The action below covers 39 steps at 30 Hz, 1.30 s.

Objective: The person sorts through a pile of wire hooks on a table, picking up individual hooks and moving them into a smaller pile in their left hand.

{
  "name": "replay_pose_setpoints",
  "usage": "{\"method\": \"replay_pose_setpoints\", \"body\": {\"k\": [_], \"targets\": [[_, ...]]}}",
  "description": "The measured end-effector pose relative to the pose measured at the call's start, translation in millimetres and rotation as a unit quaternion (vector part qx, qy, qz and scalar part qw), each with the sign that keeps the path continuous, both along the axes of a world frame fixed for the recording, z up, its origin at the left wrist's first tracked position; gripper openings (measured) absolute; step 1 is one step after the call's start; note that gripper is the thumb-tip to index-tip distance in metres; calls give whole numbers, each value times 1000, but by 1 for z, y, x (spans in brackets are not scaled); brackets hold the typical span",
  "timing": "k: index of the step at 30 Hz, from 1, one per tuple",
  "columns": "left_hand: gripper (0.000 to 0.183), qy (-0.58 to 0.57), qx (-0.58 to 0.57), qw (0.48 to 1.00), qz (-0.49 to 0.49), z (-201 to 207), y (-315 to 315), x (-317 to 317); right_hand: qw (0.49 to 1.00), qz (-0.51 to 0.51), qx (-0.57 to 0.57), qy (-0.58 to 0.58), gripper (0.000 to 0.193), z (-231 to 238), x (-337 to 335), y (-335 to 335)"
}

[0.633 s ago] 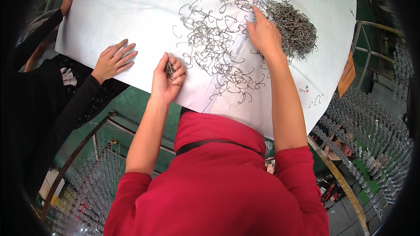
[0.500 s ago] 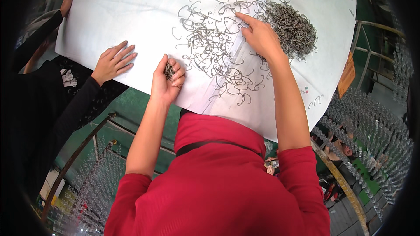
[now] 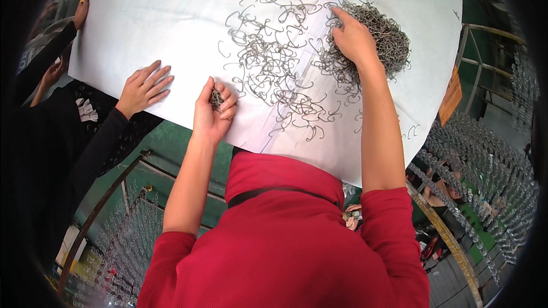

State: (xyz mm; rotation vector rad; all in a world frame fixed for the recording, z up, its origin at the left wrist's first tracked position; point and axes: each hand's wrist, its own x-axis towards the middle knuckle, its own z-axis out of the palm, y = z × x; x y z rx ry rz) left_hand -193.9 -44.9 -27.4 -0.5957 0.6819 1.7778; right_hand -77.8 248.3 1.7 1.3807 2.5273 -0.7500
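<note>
White-sheeted table is being strewn with wire hooks; left hand is clenching a bunch, right hand is pressing, fingers spread, into the heap.

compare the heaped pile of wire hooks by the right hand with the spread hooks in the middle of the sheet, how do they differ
The heaped pile is dense and tangled, hooks stacked on one another; the spread hooks lie thin and mostly flat, with white sheet showing between them. The pile covers a small patch; the spread hooks cover a wider area. The right hand rests on the pile's edge, while the left hand holds a small bunch beside the spread. Both are the same grey bent wire.
</note>
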Motion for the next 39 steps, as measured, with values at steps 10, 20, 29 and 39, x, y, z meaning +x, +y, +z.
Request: {"method": "replay_pose_setpoints", "body": {"k": [10,20,29,39], "targets": [[29,2,5,1000,0,-2,-1,0,994,-48,54,87,24,-2,-7,5],[29,1,8,1000,6,-3,-1,1,973,139,181,28,16,-20,-32,31],[32,-25,97,994,-37,-2,17,14,967,24,146,206,14,11,-3,-20],[31,-13,-10,998,-56,24,51,31,965,-24,-30,259,18,16,38,-106]]}}
